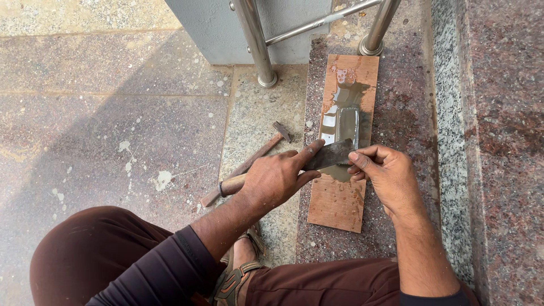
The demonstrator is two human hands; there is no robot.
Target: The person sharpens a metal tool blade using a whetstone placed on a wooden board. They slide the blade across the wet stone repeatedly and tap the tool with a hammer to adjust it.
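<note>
While the near edge of the view cuts off both arms at the sleeves, the left hand and the right hand meet over a flat dark metal blade, each pressing it with extended fingers rather than a closed fist; how much of the blade lies under the palms is hidden. The blade rests on a wet wooden board lying on a speckled granite step, with a grey sharpening stone set in the board just beyond the hands, shiny with water. Left of the board, a hammer lies on the floor, its handle's near end covered by the left wrist. Two steel railing posts rise at the far edge, their tops out of frame. A sandalled foot shows between the knees, partly hidden.
</note>
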